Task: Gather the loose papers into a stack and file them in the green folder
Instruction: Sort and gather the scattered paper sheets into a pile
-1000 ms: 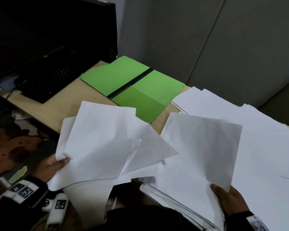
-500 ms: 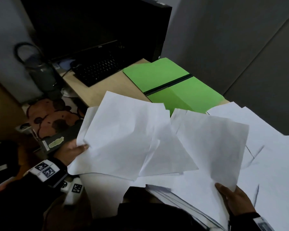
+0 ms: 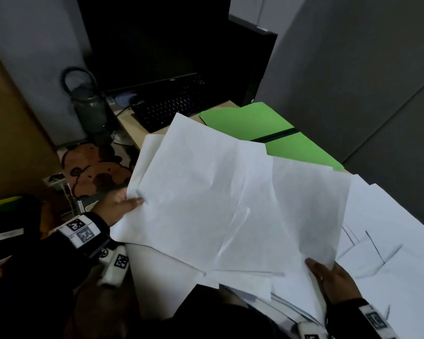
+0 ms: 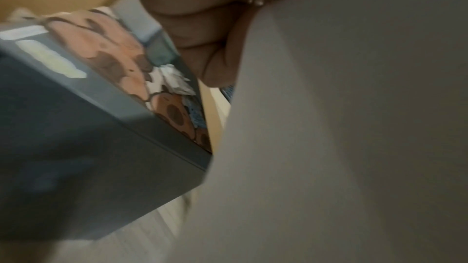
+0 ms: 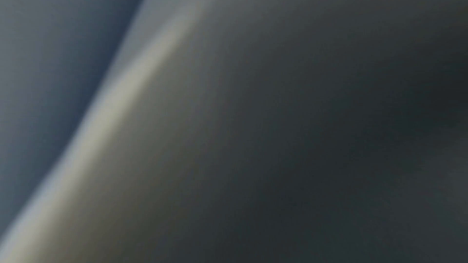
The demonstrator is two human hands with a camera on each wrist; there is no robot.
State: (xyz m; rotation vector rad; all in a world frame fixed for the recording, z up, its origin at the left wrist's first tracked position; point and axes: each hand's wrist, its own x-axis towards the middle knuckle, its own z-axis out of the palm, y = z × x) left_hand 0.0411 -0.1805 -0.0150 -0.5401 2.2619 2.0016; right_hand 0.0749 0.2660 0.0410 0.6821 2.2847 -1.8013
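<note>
A fan of white papers [image 3: 206, 196] is held up in front of me, above the desk. My left hand [image 3: 119, 204] pinches its left edge, thumb on top; the left wrist view shows fingers [image 4: 202, 37] curled behind the sheet [image 4: 341, 127]. My right hand [image 3: 333, 280] grips the lower right corner of another sheet [image 3: 309, 204] that overlaps the fan. The green folder [image 3: 255, 123] lies open on the desk behind the papers, partly hidden by them. More loose papers [image 3: 389, 253] cover the desk at the right. The right wrist view is only blurred paper.
A black keyboard [image 3: 167, 106] and a dark monitor [image 3: 157, 37] stand at the back of the desk. A grey bottle [image 3: 88, 108] and a bear-patterned box [image 3: 96, 172] sit lower left. Grey partition panels [image 3: 353, 81] rise behind the folder.
Both hands have lifted their sheets and brought them together, so the right sheet now overlaps the left fan. The view has swung left, so the folder sits further right and is more hidden.
</note>
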